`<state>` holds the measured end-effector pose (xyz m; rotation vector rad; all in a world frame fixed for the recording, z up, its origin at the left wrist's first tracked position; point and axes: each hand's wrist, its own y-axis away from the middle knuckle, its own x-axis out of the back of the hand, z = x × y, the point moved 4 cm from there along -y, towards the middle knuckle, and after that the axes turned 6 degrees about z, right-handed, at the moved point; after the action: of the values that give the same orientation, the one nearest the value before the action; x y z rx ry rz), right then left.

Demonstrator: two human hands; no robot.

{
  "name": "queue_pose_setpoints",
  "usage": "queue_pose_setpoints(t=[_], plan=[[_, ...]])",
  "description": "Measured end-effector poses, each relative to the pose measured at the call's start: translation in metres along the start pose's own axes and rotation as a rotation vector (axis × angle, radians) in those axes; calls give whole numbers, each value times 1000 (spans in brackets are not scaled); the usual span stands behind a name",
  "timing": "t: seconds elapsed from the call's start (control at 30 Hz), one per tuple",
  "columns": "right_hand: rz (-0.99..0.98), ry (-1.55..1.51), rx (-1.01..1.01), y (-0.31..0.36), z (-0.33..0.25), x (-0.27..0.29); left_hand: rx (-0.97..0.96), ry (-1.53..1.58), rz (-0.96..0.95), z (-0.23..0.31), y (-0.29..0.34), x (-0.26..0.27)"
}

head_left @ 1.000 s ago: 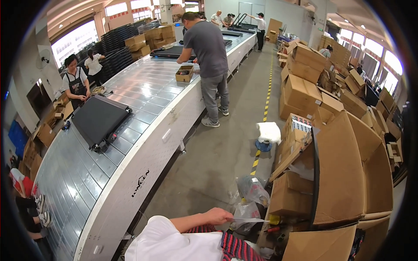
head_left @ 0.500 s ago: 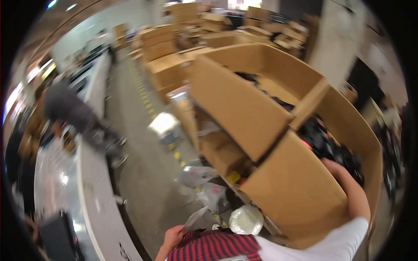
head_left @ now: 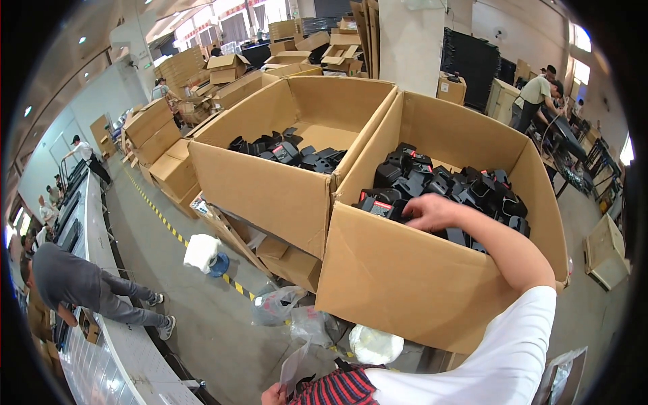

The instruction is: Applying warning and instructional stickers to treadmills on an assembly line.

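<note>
Parts (head_left: 466, 189) matt plastic; box (head_left: 398, 283) smooth, matt cardboard; conveyor (head_left: 94, 371) glossy metal.

No legible text or signs

Black plastic parts (head_left: 442, 183) — some red-labelled — lie jumbled at various angles inside the nearer open cardboard box (head_left: 405, 283); a thin, pale sheet (head_left: 291, 370) rises tilted from the left hand (head_left: 273, 395).
</note>
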<state>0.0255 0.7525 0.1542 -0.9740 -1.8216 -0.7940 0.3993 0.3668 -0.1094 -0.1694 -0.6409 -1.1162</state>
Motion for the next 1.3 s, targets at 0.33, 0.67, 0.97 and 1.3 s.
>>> queue_pose_setpoints(t=[0.33, 0.67, 0.97, 1.3], plan=[[-422, 219, -178, -2, -8, -12, 62, -55, -30, 26, -19, 2], [-506, -145, -314, 9, 6, -8, 76, -81, -130, -34, -69, 23], [547, -691, -429, 3, -44, 59, -77, -121, -207, -69, -157, 80], [826, -180, 82, -159, -138, 110, -103, -9, -66, -72, -189, 137]])
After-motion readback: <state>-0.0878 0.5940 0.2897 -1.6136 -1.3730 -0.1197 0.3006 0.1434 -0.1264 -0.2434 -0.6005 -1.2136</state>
